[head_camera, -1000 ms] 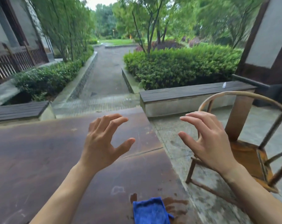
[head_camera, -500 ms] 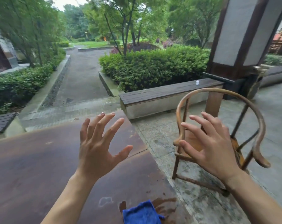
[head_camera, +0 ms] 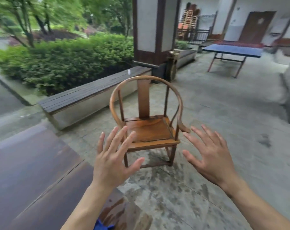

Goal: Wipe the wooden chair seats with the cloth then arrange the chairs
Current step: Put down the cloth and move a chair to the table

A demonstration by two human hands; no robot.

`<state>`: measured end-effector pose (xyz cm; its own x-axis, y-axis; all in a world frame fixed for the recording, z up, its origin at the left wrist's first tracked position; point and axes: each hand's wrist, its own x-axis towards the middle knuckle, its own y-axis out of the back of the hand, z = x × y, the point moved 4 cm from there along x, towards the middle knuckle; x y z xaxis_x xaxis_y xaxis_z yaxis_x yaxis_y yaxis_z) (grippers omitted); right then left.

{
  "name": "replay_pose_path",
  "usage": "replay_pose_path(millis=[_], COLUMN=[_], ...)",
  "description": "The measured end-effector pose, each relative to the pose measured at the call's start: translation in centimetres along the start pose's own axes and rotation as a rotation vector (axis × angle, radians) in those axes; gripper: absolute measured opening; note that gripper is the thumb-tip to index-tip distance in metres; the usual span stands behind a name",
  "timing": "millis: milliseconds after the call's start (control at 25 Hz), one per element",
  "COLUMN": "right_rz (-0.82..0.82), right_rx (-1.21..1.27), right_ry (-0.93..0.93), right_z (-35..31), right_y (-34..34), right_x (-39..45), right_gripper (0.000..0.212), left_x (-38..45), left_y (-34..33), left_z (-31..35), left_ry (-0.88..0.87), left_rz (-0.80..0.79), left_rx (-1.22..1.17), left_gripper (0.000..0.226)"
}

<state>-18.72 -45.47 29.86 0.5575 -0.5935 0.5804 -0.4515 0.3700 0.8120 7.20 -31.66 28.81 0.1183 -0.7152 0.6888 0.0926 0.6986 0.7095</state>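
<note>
Hands are both hovering empty, fingers spread: left hand is hanging over the worktop edge, right hand over the paving, palms facing the chair just beyond. Seat is looking unwiped, so wiping likely isn't starting yet. Cloth is lying on the worktop's near corner, barely in view. Next move, I'd judge: reaching back down for it.

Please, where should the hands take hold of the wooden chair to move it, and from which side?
Probably by the two forward ends of the curved armrest rail of the wooden chair, coming from the front. The chair faces the person, and the open left hand and right hand are already spread before it, holding nothing.
</note>
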Motion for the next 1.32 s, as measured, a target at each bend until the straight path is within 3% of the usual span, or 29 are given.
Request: replay_pose_path(millis=[320, 640, 880, 1320], right_rz=[-0.051, -0.142, -0.17, -0.188], right_rx=[-0.043, -0.041, -0.016, -0.052], right_ry=[-0.262, -0.402, -0.42, -0.406], right_z=[19.1, 33.2, 39.1, 54.1], right_y=[0.4, -0.6, -4.0, -14.2], right_x=[-5.4, -7.4, -4.8, 9.5], right_gripper=[0.064, 0.069, 0.069, 0.065], left_x=[7.4, 13.6, 17.9, 33.1], left_y=[-16.0, -26.9, -34.0, -52.1], left_z=[14.7, 24.3, 26.2, 24.0], left_ry=[-0.09, -0.152, -0.202, -0.209], left_rz=[-0.213, -0.352, -0.4, -0.433], left_rx=[-0.06, -0.057, -0.062, -0.09], left_gripper=[0.076, 0.078, 0.077, 0.08])
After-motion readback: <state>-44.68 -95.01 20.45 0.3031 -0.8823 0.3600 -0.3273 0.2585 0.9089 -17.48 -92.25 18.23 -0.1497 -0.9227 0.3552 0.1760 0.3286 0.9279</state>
